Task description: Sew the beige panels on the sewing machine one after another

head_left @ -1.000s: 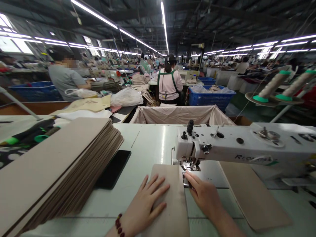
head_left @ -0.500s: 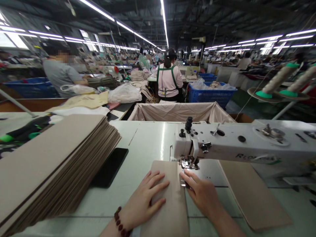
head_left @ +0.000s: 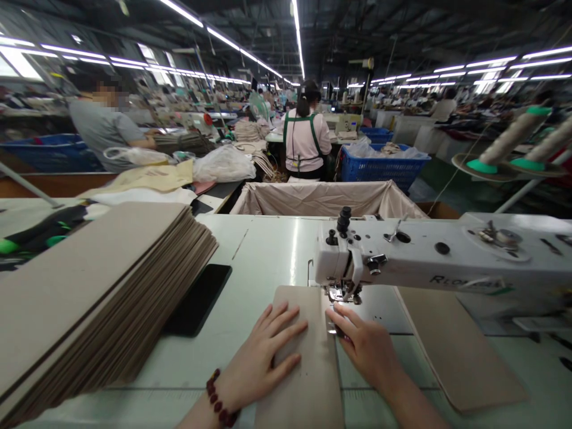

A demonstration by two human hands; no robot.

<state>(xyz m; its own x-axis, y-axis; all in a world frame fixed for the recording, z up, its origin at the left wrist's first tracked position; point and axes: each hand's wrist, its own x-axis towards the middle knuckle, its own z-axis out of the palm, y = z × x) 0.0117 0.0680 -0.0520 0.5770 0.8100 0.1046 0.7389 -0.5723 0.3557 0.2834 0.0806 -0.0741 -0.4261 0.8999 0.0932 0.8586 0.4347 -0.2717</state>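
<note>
A beige panel (head_left: 304, 381) lies lengthwise on the pale green table, its far right edge at the presser foot (head_left: 342, 293) of a white sewing machine (head_left: 411, 256). My left hand (head_left: 263, 357), with a dark red bead bracelet, rests flat on the panel with fingers spread. Just in front of the presser foot is my right hand (head_left: 369, 348), its fingers bent over a small shiny metal piece (head_left: 332, 325) at the panel's right edge. Whether those fingers grip the metal or only touch it is unclear.
A tall stack of beige panels (head_left: 102, 286) stands at the left, a black phone (head_left: 199, 300) beside it. Another beige panel (head_left: 460, 351) lies right of my right hand. Beyond the table are a cloth-lined bin (head_left: 313, 199) and a person in a green-strapped apron (head_left: 305, 143).
The camera view has shifted slightly, so the table and machine sit a little higher in the picture. The fingers of my right hand look slightly more bent; my left hand has hardly moved.
</note>
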